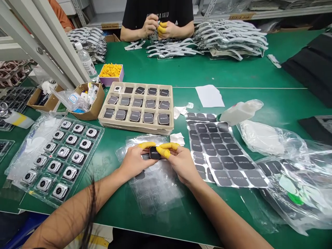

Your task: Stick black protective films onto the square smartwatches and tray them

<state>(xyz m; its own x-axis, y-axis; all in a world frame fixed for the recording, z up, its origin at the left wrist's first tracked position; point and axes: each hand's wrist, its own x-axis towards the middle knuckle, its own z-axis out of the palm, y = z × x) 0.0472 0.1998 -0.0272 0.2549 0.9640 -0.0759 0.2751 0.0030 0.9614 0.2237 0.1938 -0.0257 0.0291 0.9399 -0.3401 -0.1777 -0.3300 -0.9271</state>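
Observation:
Between my two hands is a small square watch face (pixel 155 153) with a black front and pale lettering. My left hand (pixel 135 159) pinches its left side, and my right hand (pixel 178 160) grips its right side. Yellow finger cots cover some fingertips on both hands. Beneath them lie clear plastic film sheets (pixel 160 190) with a few dark squares. Just beyond, a beige tray (pixel 103 121) holds watch faces in its compartments. To the right are sheets of dark printed stickers (pixel 221 149). A clear tray (pixel 100 133) at left carries silver watch bodies, sensor side up.
Across the green table a co-worker's hands (pixel 158 27) work among piles of bagged white straps (pixel 230 38). A box of yellow finger cots (pixel 111 71), a bottle (pixel 85 60) and a cardboard box (pixel 90 112) stand at back left. Plastic bags (pixel 295 186) and a white squeeze bottle (pixel 241 112) lie right.

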